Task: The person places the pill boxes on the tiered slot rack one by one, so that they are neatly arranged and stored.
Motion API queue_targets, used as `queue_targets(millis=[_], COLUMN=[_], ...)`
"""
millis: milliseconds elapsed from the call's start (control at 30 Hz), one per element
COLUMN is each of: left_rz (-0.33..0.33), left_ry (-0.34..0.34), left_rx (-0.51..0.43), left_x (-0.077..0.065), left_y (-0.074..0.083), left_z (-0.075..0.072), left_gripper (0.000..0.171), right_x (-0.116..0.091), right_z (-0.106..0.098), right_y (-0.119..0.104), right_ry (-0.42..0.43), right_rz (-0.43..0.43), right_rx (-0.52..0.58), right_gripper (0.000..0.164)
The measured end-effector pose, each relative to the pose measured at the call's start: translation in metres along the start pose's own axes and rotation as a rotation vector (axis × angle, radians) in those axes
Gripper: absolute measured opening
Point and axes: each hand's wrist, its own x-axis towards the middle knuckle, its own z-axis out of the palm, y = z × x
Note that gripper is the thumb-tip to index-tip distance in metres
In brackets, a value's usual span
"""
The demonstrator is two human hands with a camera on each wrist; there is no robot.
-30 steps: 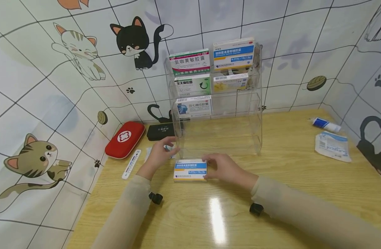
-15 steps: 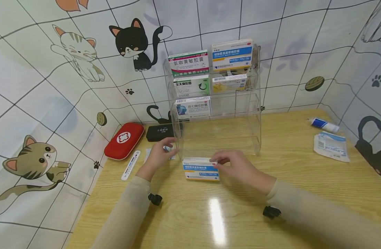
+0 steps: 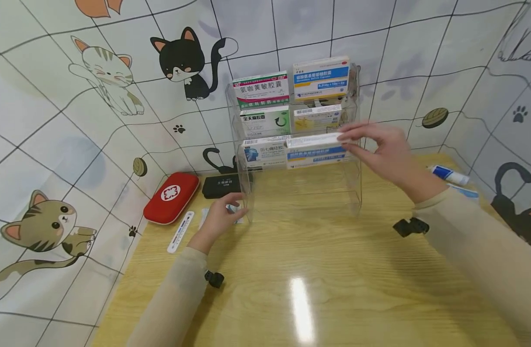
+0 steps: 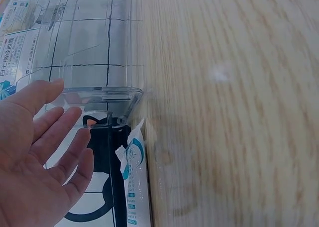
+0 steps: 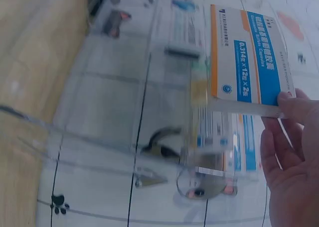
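Note:
My right hand (image 3: 384, 154) pinches one end of a white, blue and orange capsule box (image 3: 316, 153) between thumb and fingers. In the head view the box is in front of the third tier of a clear acrylic display rack (image 3: 304, 193), beside a white medicine box with a blue head picture (image 3: 265, 153). The right wrist view shows the held box's printed face (image 5: 243, 57). My left hand (image 3: 219, 219) is at the rack's lower left side, fingers loosely extended (image 4: 47, 157); whether they touch the panel is unclear.
Higher tiers hold a red-and-green box (image 3: 262, 90), a matching blue box (image 3: 320, 79), a green-and-white box (image 3: 265, 122) and a yellow-and-white box (image 3: 317, 117). Left stand a red case (image 3: 171, 197), black box (image 3: 222, 185) and white strip (image 3: 180, 232). A tube (image 3: 449, 174) lies right.
My right hand has lifted the blue-and-white capsule box off the table and carried it up and right to the rack's third tier. My left hand has stayed at the rack's side.

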Motion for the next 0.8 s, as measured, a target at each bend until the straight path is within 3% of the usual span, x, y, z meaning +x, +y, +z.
queue_targets(millis=[200, 467, 633, 800], left_rz=[-0.004, 0.011, 0.003, 0.003], left_ry=[-0.014, -0.022, -0.003, -0.001], left_rx=[0.01, -0.008, 0.0, 0.006], left_x=[0.001, 0.002, 0.001, 0.001], left_y=[0.001, 0.003, 0.001, 0.0], left_z=[-0.002, 0.002, 0.003, 0.001], left_gripper=[0.045, 0.044, 0.045, 0.045], right_x=[0.023, 0.023, 0.015, 0.013], right_z=[-0.014, -0.014, -0.009, -0.002], right_y=[0.026, 0.049, 0.056, 0.059], right_ry=[0.054, 0.051, -0.037, -0.095], right_rz=[0.087, 0.109, 0.053, -0.076], right_rx=[-0.057, -0.112, -0.144, -0.265], right_gripper=[0.02, 0.018, 0.023, 0.026])
